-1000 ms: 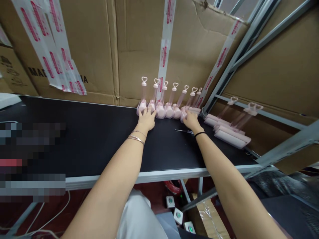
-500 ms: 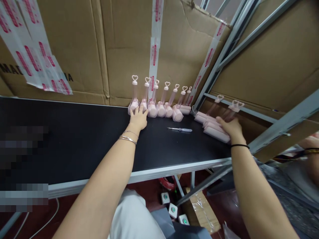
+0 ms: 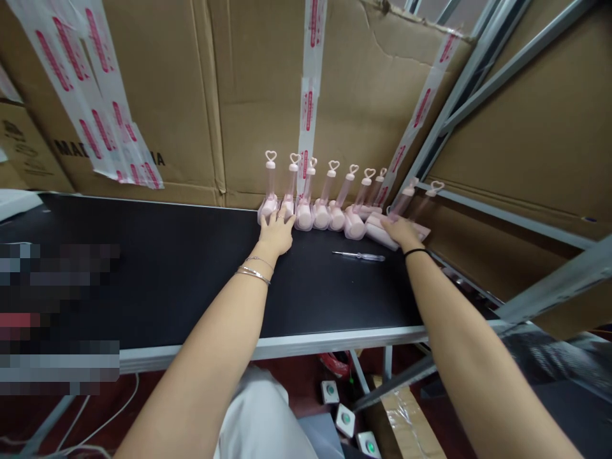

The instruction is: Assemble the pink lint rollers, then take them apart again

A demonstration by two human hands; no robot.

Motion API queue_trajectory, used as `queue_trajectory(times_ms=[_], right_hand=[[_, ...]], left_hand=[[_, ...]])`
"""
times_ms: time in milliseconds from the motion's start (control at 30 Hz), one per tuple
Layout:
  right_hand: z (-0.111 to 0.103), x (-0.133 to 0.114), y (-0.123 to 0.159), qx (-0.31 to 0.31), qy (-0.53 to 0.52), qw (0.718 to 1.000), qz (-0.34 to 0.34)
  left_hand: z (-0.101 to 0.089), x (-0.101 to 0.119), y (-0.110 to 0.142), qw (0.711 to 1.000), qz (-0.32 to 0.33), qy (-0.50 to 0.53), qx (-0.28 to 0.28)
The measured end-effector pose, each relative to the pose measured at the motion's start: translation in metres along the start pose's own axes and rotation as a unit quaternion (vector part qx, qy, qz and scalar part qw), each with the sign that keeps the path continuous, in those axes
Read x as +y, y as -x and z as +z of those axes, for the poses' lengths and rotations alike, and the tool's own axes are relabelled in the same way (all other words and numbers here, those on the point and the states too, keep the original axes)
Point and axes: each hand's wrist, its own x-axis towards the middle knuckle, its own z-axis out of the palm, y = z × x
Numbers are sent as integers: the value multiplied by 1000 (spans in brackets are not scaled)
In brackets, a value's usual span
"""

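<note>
Pink heart-topped tubes (image 3: 328,188) with rounded pink bases stand in a row along the cardboard wall, on the black tabletop. My left hand (image 3: 277,233) lies at the row's left end, fingers spread against the second base from the left. At the right end my right hand (image 3: 405,234) grips further pink heart-topped pieces (image 3: 380,229), thumb towards me; its other fingers are mostly hidden. Two heart tops (image 3: 435,187) lean to the right above this hand. A small screwdriver with a clear handle (image 3: 366,257) rests on the table between my hands.
A cardboard wall (image 3: 258,95) with tape strips closes off the back. Metal frame bars (image 3: 442,121) slant on the right. The table's metal edge (image 3: 310,344) runs in front of me. Below are white boxes with green buttons (image 3: 345,419) and a carton (image 3: 411,414).
My right hand has slid left with the pink pieces, bringing them up against the row's right end. My left hand stays on the bases. The view has shifted slightly.
</note>
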Motion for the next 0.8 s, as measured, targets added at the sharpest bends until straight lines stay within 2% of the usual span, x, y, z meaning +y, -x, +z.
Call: queue_trajectory(times_ms=[67, 133, 233, 300, 367, 400, 467, 533, 567, 667, 700, 800], right_hand=[[8, -20, 5, 16, -8, 998, 57], [10, -27, 12, 18, -35, 996, 85], [-2, -23, 23, 49, -69, 992, 94], [-18, -21, 30, 113, -62, 988, 84], [-35, -26, 36, 166, -42, 985, 31], [-43, -30, 39, 164, -29, 986, -23], [-54, -43, 50, 85, 2, 981, -173], [-61, -59, 65, -31, 31, 951, -306], [-63, -69, 74, -66, 43, 936, -344], [-69, -102, 102, -75, 59, 920, -381], [-72, -116, 110, -78, 50, 916, -390], [-75, -162, 130, -88, 6, 918, -386]], left_hand=[[-1, 0, 1, 1000, -3, 0, -5], [-2, 0, 1, 1000, -3, 0, -7], [-2, -1, 1, 1000, 0, -2, -4], [-2, -1, 1, 1000, -2, -9, 3], [-2, -1, 1, 1000, -9, -16, 14], [-2, -1, 2, 1000, -14, -17, 19], [-3, -1, 2, 999, -22, -10, 27], [-3, -1, 3, 999, -28, 4, 45], [-3, -2, 3, 997, -34, 11, 65], [-4, -8, 2, 984, -98, 39, 142], [-5, -10, 2, 979, -128, 49, 151], [-5, -18, 3, 976, -186, 68, 94]])
